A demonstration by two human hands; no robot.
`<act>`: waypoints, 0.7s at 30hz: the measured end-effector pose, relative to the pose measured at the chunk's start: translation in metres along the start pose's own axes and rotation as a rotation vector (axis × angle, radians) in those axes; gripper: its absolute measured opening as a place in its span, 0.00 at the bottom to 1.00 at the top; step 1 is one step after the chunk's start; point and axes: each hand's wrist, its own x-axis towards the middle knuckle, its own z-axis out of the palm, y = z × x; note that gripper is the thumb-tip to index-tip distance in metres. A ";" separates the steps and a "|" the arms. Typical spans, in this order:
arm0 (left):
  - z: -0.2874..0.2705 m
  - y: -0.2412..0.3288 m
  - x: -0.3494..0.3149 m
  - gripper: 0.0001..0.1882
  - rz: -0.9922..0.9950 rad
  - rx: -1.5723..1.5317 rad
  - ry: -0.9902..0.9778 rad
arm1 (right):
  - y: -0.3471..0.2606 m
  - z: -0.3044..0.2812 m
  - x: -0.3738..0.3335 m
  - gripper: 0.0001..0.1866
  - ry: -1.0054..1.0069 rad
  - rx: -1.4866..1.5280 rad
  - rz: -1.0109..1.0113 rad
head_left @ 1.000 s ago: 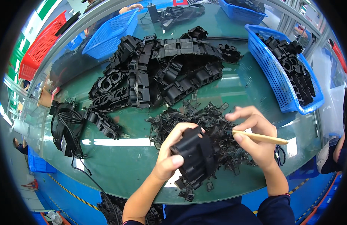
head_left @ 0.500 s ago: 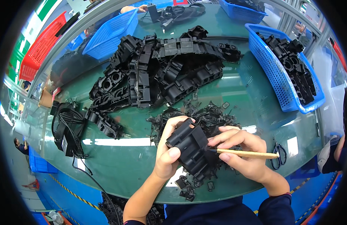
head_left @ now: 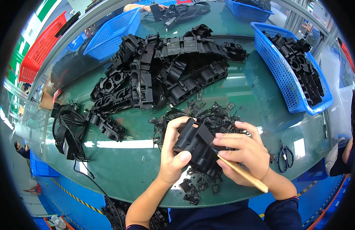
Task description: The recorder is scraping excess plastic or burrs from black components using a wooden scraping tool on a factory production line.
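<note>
Above the bench (head_left: 120,165), left hand (head_left: 172,159) clamped on the part (head_left: 194,145), the right hand (head_left: 248,156) gripped the tool (head_left: 246,175), newly slanted toward the near edge, seemingly changing its approach.

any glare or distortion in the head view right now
Head view: white reflections streak the green tabletop; fisheye bending bows its near edge, and the picture's corners go black. Also in the head view, the black plastic scraps blend together, dark on dark, behind the molded black part.
</note>
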 end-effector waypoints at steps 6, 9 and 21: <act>0.007 0.003 0.000 0.41 -0.031 0.078 0.029 | 0.009 0.005 -0.005 0.09 0.036 -0.022 -0.027; 0.009 0.002 0.003 0.40 -0.089 -0.047 0.111 | 0.013 0.000 -0.005 0.05 0.164 0.290 0.187; 0.009 0.003 0.006 0.40 -0.106 -0.083 0.148 | 0.011 -0.003 -0.001 0.08 0.083 0.370 0.317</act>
